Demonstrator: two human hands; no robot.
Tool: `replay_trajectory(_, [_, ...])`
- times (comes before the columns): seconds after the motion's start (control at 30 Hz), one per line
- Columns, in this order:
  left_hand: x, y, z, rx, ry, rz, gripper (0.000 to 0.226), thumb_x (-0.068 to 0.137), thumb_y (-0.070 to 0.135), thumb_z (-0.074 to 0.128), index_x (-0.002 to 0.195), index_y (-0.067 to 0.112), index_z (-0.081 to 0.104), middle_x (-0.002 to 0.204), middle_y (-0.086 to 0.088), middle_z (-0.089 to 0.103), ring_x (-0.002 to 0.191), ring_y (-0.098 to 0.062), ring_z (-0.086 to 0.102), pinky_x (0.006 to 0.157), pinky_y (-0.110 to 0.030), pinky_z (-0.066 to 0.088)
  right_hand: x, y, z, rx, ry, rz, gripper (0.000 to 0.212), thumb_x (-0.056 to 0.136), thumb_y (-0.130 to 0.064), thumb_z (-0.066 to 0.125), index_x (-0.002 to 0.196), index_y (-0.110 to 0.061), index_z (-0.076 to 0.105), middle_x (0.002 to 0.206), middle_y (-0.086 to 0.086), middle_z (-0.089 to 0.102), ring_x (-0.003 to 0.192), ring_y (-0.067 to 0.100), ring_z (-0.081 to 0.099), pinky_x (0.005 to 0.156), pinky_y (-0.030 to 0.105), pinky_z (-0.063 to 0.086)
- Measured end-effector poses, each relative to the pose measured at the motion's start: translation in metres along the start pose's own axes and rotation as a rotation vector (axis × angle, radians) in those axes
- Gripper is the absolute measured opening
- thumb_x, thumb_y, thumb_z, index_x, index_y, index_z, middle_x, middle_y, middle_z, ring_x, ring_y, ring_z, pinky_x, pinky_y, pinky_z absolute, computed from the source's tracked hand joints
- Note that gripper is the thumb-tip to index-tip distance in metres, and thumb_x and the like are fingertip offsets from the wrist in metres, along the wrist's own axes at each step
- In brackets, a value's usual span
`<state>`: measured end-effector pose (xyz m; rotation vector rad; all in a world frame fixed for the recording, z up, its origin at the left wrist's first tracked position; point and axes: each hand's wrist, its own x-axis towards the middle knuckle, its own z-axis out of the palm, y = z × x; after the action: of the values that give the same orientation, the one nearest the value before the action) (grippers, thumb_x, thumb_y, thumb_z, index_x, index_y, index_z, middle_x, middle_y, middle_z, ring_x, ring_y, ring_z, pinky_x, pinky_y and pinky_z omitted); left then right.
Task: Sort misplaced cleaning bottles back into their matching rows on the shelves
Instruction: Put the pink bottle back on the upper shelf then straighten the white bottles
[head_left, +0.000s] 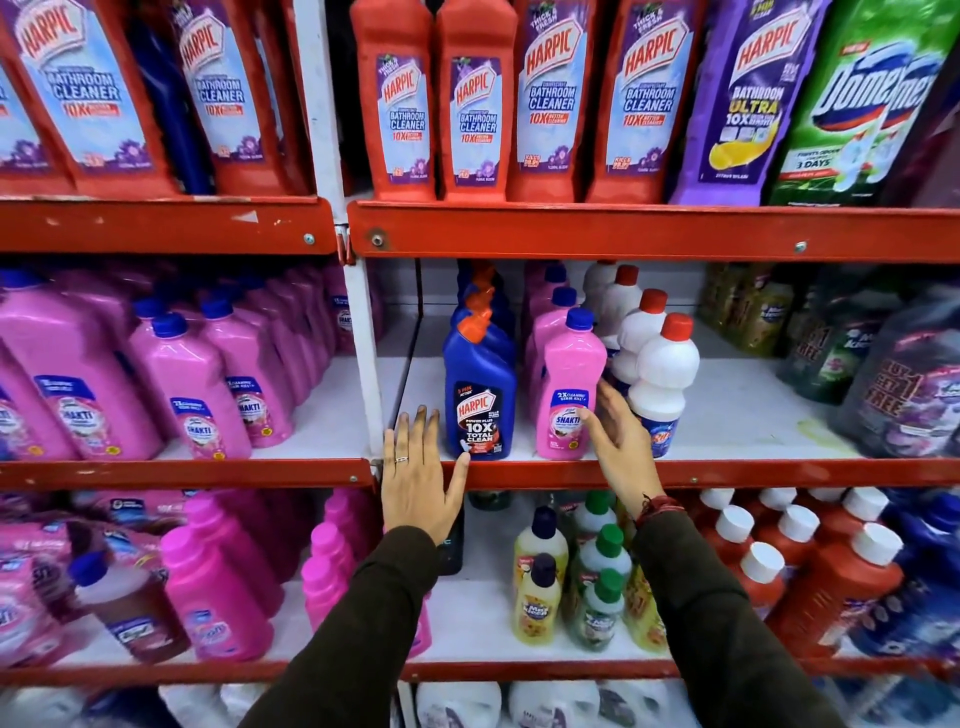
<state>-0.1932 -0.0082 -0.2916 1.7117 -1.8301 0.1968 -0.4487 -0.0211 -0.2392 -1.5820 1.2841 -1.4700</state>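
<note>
Closest to the camera, both dark sleeves reach up to the middle shelf (675, 473). The left hand (423, 475) is spread flat with nothing in it, thumb touching the base of the front blue Harpic bottle (479, 387), palm over the red shelf lip. The right hand (615, 434) is open too, fingers loose, thumb on the label of the front pink Shakti bottle (569, 392), the rest of the fingers reaching in between it and the white bottle (662, 374) just beside it. No real grasp on anything yet.

Further back, 3 short rows run into the bay: blue, pink, white with red caps. Over in the left bay there's a big block of pink Shakti bottles (192, 384), so my guess is the pink row here is the misplaced lot.

Handling-wise: looks like full rigid plastic, so some weight, and the glossy label probably slides. I'd wrap the flat body mid-height rather than pinching the cap.
</note>
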Motion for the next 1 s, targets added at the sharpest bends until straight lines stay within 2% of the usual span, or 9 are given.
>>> replay_trajectory(0.13, [0.006,0.009,-0.012,-0.387,0.052,-0.079,0.068,0.103,0.047,0.044,0.160,0.017,0.022,0.170,-0.007,0.021,0.158,-0.022,0.017,0.129,-0.045,0.018,-0.020,-0.018,0.005,-0.054,0.119,-0.070,0.051,0.103,-0.033,0.054,0.152,-0.027,0.042,0.146,-0.010,0.050,0.120,-0.017,0.053,0.094,0.003,0.046])
replay_trajectory(0.23, [0.012,0.022,-0.021,-0.748,0.067,-0.162,0.064,0.103,0.052,0.038,0.159,0.024,0.022,0.169,-0.003,0.021,0.152,-0.010,0.023,0.123,-0.039,0.030,-0.038,-0.034,0.019,-0.016,0.210,-0.143,0.043,0.103,-0.045,0.046,0.144,-0.032,0.052,0.142,-0.011,0.056,0.128,-0.004,0.055,0.104,0.017,0.048])
replay_trajectory(0.33, [0.019,0.039,-0.028,-1.135,-0.016,-0.317,0.063,0.102,0.055,0.031,0.159,0.029,0.022,0.168,-0.002,0.024,0.146,-0.008,0.036,0.112,-0.025,0.042,-0.049,-0.044,0.049,0.113,0.046,0.005,0.049,0.105,-0.046,0.040,0.150,-0.028,0.049,0.155,-0.010,0.049,0.143,0.003,0.044,0.121,0.035,0.036])
replay_trajectory(0.4, [0.023,0.046,-0.029,-1.294,-0.050,-0.386,0.068,0.099,0.057,0.029,0.159,0.025,0.027,0.165,-0.006,0.034,0.144,-0.012,0.043,0.117,-0.033,0.043,-0.049,-0.046,0.070,0.120,-0.032,0.089,0.056,0.105,-0.051,0.038,0.155,-0.027,0.039,0.162,-0.009,0.038,0.147,0.002,0.033,0.124,0.030,0.027])
replay_trajectory(0.47, [0.026,0.050,-0.030,-1.351,-0.087,-0.408,0.069,0.100,0.056,0.029,0.159,0.019,0.029,0.160,-0.011,0.042,0.146,-0.024,0.044,0.122,-0.049,0.037,-0.045,-0.047,0.086,0.107,-0.058,0.133,0.061,0.105,-0.053,0.037,0.160,-0.026,0.029,0.167,-0.007,0.029,0.145,-0.001,0.027,0.118,0.022,0.023])
replay_trajectory(0.53, [0.028,0.051,-0.031,-1.395,-0.097,-0.421,0.056,0.109,0.045,0.027,0.158,0.017,0.031,0.155,-0.015,0.048,0.142,-0.029,0.049,0.119,-0.055,0.039,-0.038,-0.045,0.095,0.132,-0.069,0.170,0.065,0.105,-0.054,0.036,0.162,-0.025,0.023,0.169,-0.005,0.025,0.148,0.002,0.026,0.121,0.026,0.024])
replay_trajectory(0.67, [0.032,0.050,-0.034,-1.442,-0.135,-0.464,0.050,0.111,0.039,0.025,0.153,0.016,0.041,0.146,-0.016,0.058,0.134,-0.030,0.057,0.115,-0.051,0.045,-0.030,-0.039,0.104,0.224,-0.077,0.203,0.065,0.105,-0.056,0.033,0.161,-0.024,0.025,0.166,-0.003,0.032,0.152,0.012,0.032,0.127,0.044,0.027])
replay_trajectory(0.9, [0.036,0.041,-0.028,-1.439,-0.175,-0.431,0.052,0.110,0.042,0.025,0.153,0.017,0.042,0.146,-0.013,0.059,0.129,-0.021,0.060,0.097,-0.022,0.056,-0.034,-0.036,0.106,0.266,-0.048,0.195,0.067,0.100,-0.061,0.037,0.157,-0.026,0.037,0.159,-0.004,0.045,0.147,0.012,0.042,0.124,0.046,0.032])
replay_trajectory(1.0, [0.034,0.043,-0.029,-1.439,-0.150,-0.418,0.051,0.111,0.040,0.025,0.156,0.019,0.036,0.149,-0.013,0.055,0.136,-0.024,0.055,0.112,-0.038,0.049,-0.032,-0.037,0.103,0.277,-0.059,0.221,0.076,0.094,-0.069,0.038,0.156,-0.027,0.038,0.159,-0.006,0.045,0.146,0.010,0.042,0.125,0.046,0.030])
